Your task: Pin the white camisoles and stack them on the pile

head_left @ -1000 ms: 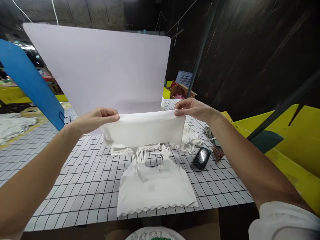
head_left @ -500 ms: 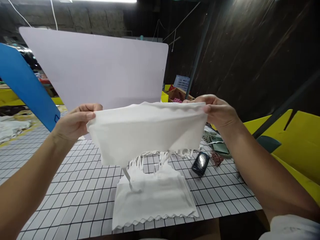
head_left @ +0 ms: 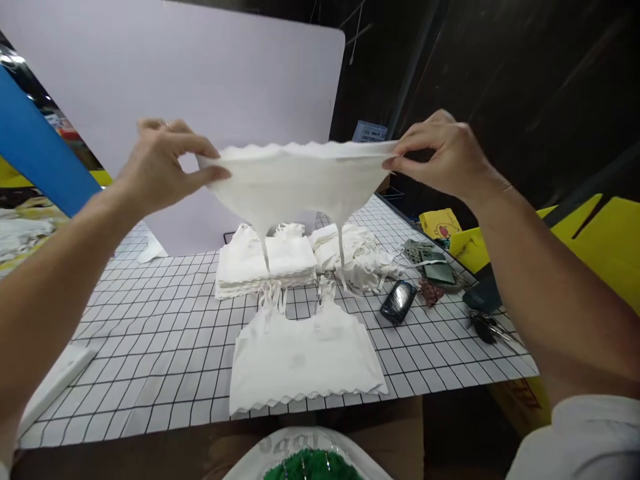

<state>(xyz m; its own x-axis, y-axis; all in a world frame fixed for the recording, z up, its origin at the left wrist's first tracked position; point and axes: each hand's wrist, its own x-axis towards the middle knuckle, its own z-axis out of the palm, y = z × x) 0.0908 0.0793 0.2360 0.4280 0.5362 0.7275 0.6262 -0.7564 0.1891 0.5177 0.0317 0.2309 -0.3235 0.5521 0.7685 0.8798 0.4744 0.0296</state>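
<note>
A white camisole top hangs upside down in the air, stretched between my two hands. My left hand pinches one end of its wavy hem, and my right hand pinches the other. Its thin straps dangle toward the table. Below it, near the table's front edge, a flat stack of matching white tops lies with the wavy hems facing me. Farther back sit a second neat stack of white tops and a looser heap of white garments to its right.
A grid-patterned cloth covers the table. On the right lie a dark plastic-wrapped object, a green pouch and scissors. A large pale board stands behind, with a blue panel at left.
Both hands have raised the top higher, and it now hangs hem-up with its straps downward. The camera has tilted down, bringing the back stacks into view.
</note>
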